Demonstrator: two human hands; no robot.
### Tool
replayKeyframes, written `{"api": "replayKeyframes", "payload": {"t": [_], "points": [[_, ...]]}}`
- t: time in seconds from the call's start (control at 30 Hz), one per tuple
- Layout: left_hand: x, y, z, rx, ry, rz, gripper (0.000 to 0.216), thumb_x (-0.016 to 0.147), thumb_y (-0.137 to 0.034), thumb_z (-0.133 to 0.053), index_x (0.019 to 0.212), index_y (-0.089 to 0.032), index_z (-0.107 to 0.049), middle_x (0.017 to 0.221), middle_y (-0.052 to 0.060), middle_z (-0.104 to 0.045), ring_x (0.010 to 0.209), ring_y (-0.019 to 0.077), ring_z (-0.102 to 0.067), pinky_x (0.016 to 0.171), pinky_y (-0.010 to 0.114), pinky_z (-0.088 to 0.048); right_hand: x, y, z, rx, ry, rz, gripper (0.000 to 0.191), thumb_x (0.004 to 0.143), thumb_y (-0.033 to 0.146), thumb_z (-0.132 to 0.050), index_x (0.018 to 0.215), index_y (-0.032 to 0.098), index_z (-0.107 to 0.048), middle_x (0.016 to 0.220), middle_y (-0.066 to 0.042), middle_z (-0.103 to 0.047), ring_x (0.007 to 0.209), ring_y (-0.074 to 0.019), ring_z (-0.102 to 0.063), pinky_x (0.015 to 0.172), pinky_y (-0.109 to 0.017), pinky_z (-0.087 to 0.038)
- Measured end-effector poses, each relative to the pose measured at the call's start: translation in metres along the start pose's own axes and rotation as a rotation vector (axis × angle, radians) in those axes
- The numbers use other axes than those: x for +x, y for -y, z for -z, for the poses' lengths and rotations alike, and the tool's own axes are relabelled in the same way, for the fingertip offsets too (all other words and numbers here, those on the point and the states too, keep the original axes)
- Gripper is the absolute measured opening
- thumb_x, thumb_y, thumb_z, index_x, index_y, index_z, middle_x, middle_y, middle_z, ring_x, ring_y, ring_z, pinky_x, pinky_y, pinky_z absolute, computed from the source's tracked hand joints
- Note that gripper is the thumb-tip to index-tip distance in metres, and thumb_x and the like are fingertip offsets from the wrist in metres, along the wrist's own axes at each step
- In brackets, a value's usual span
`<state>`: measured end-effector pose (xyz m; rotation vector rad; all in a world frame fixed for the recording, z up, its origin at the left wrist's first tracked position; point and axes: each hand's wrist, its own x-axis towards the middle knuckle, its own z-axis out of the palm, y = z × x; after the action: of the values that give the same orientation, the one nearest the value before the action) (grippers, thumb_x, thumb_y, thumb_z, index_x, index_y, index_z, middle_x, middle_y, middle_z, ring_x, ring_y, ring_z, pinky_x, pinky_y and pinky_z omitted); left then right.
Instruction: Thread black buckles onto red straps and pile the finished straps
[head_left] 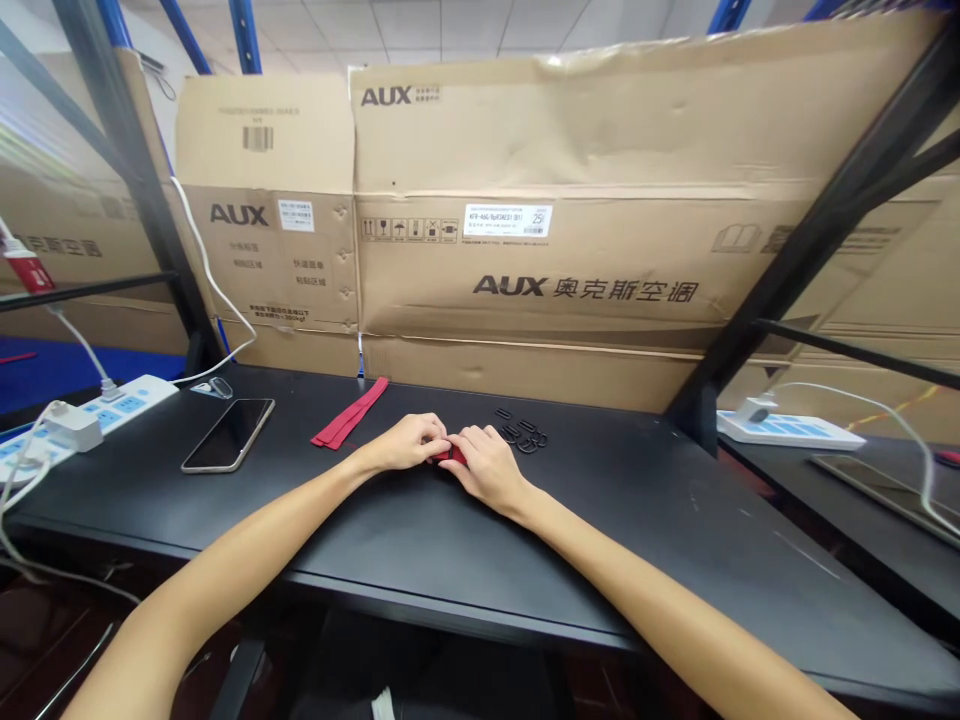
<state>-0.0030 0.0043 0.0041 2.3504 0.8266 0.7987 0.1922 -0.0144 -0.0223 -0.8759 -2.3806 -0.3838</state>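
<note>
Both hands meet near the middle of the black table (420, 530), fingers bent inward. Between them is a short piece of red strap (454, 455), mostly covered by the fingers. My left hand (405, 442) pinches its left end. My right hand (487, 468) is closed on the other end, its thumb underneath. A dark bit shows at the strap between the fingertips, too small to name. Just right of my right hand lies a small pile of black rings and oblong buckles (525, 432). Left of my left hand rest several flat red straps (351, 413), overlapping each other.
A phone (229, 436) lies on the left of the table, beside a white power strip (120, 400) with plugs and cables. Large cardboard sheets (525, 200) stand along the back edge. Black metal frame bars (787, 240) slant up at both sides. Another power strip (787, 430) is at right.
</note>
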Motion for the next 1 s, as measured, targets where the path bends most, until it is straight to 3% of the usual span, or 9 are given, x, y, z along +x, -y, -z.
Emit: {"api": "replayKeyframes", "payload": {"t": [0.13,0.4,0.57,0.63,0.87,1.0], "points": [[0.001,-0.001,-0.005,-0.012,-0.039,0.006,0.036,0.084,-0.037,-0.051,0.057,-0.013,-0.057,0.087,0.004,-0.060,0.066,0.0094,-0.054,0.064,0.023,-0.042,0.000,0.000,-0.001,-0.011,-0.001,-0.004,0.033,0.092,0.042,-0.043,0.096,0.015,-0.062,0.085,-0.011,-0.060,0.077,-0.0226,-0.050,0.070,-0.036,-0.035],[0.001,0.004,0.000,-0.137,0.017,0.013,0.035,0.086,-0.039,-0.048,0.068,-0.013,-0.064,0.096,0.005,-0.056,0.062,0.0076,-0.054,0.065,0.024,-0.046,0.003,-0.001,-0.002,0.068,-0.049,-0.049,0.032,0.091,0.041,-0.045,0.108,0.018,-0.059,0.090,-0.011,-0.060,0.081,-0.0235,-0.051,0.071,-0.037,-0.036],[0.000,0.003,0.007,-0.113,0.103,0.002,0.034,0.083,-0.041,-0.052,0.065,-0.015,-0.065,0.093,0.004,-0.056,0.067,0.0094,-0.054,0.069,0.024,-0.045,0.001,0.003,0.000,0.035,-0.023,0.024,0.030,0.092,0.039,-0.044,0.107,0.017,-0.059,0.089,-0.011,-0.061,0.081,-0.0235,-0.051,0.073,-0.038,-0.036],[0.000,0.001,0.009,-0.139,0.080,0.021,0.034,0.081,-0.042,-0.056,0.063,-0.014,-0.065,0.090,0.004,-0.057,0.072,0.0113,-0.055,0.072,0.025,-0.045,0.002,0.004,0.002,0.068,-0.029,0.022,0.028,0.091,0.038,-0.046,0.106,0.017,-0.059,0.089,-0.011,-0.061,0.082,-0.0233,-0.051,0.074,-0.038,-0.036],[0.005,0.000,0.011,-0.254,-0.062,0.028,0.032,0.079,-0.041,-0.059,0.064,-0.013,-0.067,0.089,0.006,-0.063,0.076,0.0142,-0.058,0.073,0.027,-0.045,0.009,0.005,0.012,0.469,-0.183,-0.269,0.026,0.084,0.043,-0.056,0.097,0.021,-0.055,0.088,-0.005,-0.058,0.077,-0.0188,-0.054,0.071,-0.033,-0.044],[0.005,0.003,0.009,-0.288,-0.099,0.028,0.031,0.076,-0.042,-0.062,0.067,-0.013,-0.068,0.088,0.006,-0.063,0.074,0.0135,-0.059,0.072,0.027,-0.046,0.008,0.000,0.009,0.662,-0.109,-0.385,0.028,0.089,0.043,-0.046,0.077,0.020,-0.054,0.077,-0.002,-0.054,0.067,-0.0142,-0.051,0.062,-0.028,-0.043]]}}
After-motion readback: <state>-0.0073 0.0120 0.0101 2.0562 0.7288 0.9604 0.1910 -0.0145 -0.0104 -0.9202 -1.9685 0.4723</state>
